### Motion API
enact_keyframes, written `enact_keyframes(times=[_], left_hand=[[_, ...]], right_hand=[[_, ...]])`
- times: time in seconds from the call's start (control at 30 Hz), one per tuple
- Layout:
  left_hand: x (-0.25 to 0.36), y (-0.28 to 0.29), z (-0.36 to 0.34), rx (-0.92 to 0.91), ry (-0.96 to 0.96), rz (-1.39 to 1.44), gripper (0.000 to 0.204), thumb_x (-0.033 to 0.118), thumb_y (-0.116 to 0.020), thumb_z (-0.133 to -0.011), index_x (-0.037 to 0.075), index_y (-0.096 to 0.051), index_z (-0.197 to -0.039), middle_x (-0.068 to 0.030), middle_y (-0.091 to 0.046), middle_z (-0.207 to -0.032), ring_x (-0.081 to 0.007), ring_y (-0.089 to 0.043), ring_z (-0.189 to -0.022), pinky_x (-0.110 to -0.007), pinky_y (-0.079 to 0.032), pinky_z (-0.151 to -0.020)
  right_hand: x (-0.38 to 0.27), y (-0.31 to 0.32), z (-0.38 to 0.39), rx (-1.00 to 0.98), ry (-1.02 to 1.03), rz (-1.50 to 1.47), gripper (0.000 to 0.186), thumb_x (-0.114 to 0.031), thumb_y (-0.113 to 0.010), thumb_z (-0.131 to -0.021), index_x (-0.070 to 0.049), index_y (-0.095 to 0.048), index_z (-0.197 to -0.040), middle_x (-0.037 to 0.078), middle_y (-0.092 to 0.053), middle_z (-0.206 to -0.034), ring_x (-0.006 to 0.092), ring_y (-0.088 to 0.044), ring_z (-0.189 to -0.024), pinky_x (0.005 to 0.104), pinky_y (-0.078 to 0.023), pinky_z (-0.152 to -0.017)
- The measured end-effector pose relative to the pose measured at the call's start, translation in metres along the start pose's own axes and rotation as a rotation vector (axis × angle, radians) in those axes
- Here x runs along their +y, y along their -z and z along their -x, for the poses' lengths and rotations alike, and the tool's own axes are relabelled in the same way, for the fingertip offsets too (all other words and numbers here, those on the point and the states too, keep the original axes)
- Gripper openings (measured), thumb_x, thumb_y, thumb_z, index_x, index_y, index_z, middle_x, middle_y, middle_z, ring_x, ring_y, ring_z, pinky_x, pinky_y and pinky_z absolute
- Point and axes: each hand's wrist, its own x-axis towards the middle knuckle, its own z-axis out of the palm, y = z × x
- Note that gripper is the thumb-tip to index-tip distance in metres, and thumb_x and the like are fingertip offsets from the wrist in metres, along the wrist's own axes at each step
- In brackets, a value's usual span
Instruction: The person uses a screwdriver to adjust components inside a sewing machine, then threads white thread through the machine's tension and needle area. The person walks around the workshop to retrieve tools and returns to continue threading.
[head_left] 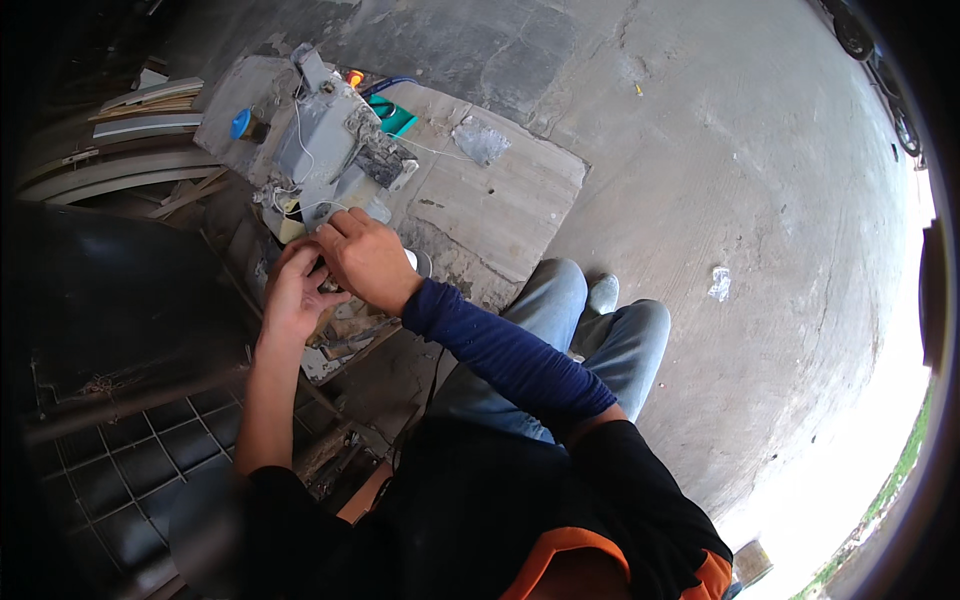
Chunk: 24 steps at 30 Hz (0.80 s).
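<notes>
My two hands meet in front of a dusty grey machine on a worn board. My right hand has its back up and its fingers bent together; whatever it pinches is hidden beneath it. My left hand is just left of it, fingers curled toward the right fingertips and thumb pointing right. What lies between its fingers is too small to make out. A thin white cord runs from the machine to the knuckles of my right hand. A pale yellowish piece shows just beyond my left fingers.
A blue-lidded jar stands left of the machine, and a green object lies behind it. Clear plastic rests on the board. Curved strips are stacked far left. A metal grid is at lower left.
</notes>
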Motion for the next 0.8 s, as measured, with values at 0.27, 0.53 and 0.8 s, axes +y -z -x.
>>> enact_keyframes(times=[0.27,0.53,0.8], left_hand=[[-0.007,0.002,0.007,-0.116,-0.021,-0.068,0.032,0.027,-0.057,-0.09,0.018,-0.051,-0.12,0.0013,-0.047,-0.118,-0.0181,-0.047,-0.106,-0.049,-0.042,-0.081],[0.006,0.03,0.029,0.278,-0.824,-0.894,0.058,0.018,-0.07,-0.084,0.0,-0.044,-0.132,-0.0193,-0.054,-0.125,-0.0259,-0.056,-0.112,-0.035,-0.045,-0.092],[0.004,0.018,-0.051,0.41,-0.925,-1.03,0.082,0.047,-0.077,-0.071,0.005,-0.04,-0.132,-0.0204,-0.06,-0.112,-0.0374,-0.059,-0.1,-0.045,-0.047,-0.081]], right_hand=[[0.007,-0.004,0.002,0.032,-0.018,0.034,0.016,-0.006,-0.064,-0.064,-0.005,-0.058,-0.08,0.008,-0.055,-0.073,0.0282,-0.055,-0.072,0.0374,-0.047,-0.062],[0.0,-0.009,0.001,0.084,-0.219,0.032,0.017,-0.003,-0.067,-0.075,-0.007,-0.065,-0.092,0.01,-0.061,-0.073,0.0299,-0.059,-0.068,0.0364,-0.048,-0.061],[-0.005,0.006,-0.006,0.048,-0.729,-0.53,0.023,-0.008,-0.052,-0.093,-0.003,-0.05,-0.116,0.011,-0.063,-0.077,0.0186,-0.065,-0.07,0.0321,-0.051,-0.058]])
